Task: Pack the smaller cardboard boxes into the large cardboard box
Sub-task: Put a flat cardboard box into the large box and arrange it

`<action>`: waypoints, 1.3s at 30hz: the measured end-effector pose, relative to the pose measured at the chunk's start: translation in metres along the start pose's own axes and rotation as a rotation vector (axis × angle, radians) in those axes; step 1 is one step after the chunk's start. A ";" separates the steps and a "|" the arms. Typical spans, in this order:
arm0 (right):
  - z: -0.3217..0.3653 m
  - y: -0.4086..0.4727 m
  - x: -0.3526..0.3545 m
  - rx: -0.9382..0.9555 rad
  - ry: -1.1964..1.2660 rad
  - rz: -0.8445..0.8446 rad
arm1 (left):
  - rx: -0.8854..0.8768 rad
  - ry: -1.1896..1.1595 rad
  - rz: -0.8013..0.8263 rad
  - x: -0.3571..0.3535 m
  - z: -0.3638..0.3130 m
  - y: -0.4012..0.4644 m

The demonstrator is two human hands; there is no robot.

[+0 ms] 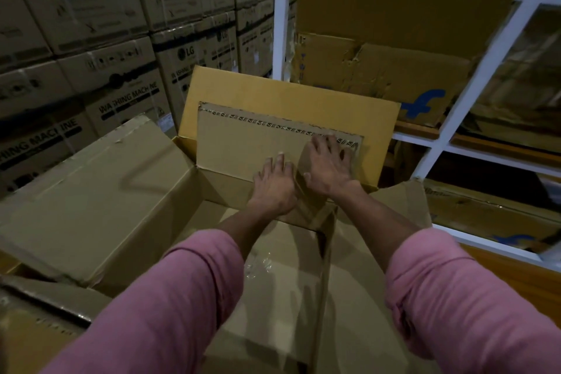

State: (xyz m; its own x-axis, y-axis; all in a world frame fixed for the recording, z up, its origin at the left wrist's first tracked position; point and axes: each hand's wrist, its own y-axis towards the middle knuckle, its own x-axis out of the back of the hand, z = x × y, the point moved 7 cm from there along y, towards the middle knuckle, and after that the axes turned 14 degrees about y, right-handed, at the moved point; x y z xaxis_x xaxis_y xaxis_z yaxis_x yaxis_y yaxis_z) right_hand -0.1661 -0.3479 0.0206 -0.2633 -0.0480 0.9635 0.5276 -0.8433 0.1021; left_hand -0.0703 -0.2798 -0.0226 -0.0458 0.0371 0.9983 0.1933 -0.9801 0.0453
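Inside the large cardboard box (188, 191), head view, a smaller box (243, 146) stood against the far flap (288, 94). The left hand (273, 185) and right hand (329, 164) lay flat on it, fingers spread, gripping nothing. Open room remained at the left wall. Another box (282, 282) lay below, partly hidden by pink sleeves (170, 297). Stacked cartons (91, 9) beyond were dim and blurred.

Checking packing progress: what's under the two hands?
Both the left hand and right hand press flat on a small cardboard box. Whatever lies beneath it is hidden.
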 end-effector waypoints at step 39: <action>0.005 -0.017 0.004 0.132 -0.141 -0.138 | 0.044 0.023 0.148 -0.028 0.001 0.005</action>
State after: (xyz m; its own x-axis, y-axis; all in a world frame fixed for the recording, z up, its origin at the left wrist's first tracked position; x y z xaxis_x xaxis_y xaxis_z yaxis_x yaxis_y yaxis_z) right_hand -0.1719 -0.3313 0.0237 -0.2296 0.1459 0.9623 0.5977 -0.7592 0.2577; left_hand -0.0670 -0.2852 -0.0499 -0.0363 -0.1120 0.9930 0.2426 -0.9650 -0.1000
